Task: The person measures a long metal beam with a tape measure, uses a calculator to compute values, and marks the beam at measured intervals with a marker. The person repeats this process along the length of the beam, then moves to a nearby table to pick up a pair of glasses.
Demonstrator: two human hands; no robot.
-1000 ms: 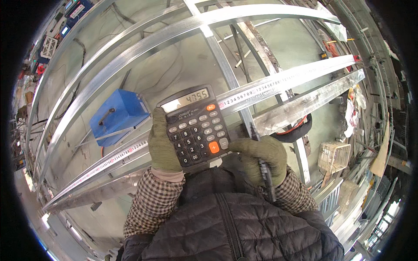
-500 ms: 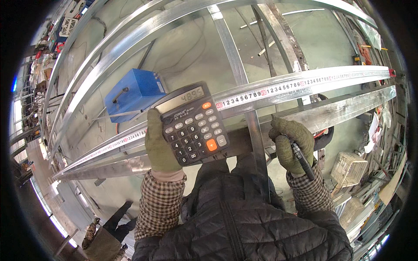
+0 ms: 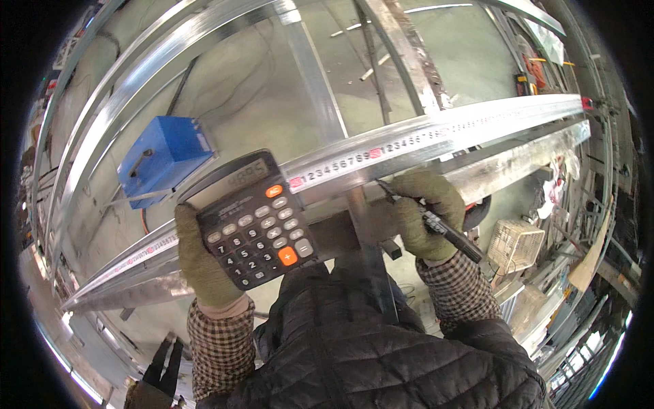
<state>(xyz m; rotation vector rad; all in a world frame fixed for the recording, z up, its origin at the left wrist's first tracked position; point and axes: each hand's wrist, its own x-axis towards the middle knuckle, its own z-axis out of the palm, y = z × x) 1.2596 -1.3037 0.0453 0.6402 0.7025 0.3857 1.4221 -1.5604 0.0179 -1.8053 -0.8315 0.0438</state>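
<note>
My left hand (image 3: 204, 255), in a green glove, grips the left edge of a black desk calculator (image 3: 255, 225) with orange and grey keys and a lit-grey display. Behind the calculator a tape measure's pulled-out blade (image 3: 340, 168) lies along a shiny metal bar, running to both sides. In my gloved right hand (image 3: 426, 215) is a black marker pen (image 3: 446, 232), its thin tip pointing up and left, close to the bar below the blade. A second, duller metal bar (image 3: 518, 163) lies nearer to me, alongside the first.
Crossbars (image 3: 310, 75) and long curved-looking rails (image 3: 150, 65) make up a metal frame ahead. On the floor stand a blue box (image 3: 163, 153) with a handle, and a whitish plastic crate (image 3: 518, 245) at right. Another person (image 3: 160, 378) is at lower left.
The view has shifted, so the frame, blue box and crate sit further left. The calculator and pen are still held, and my right hand has come closer to the bar with the blade.
</note>
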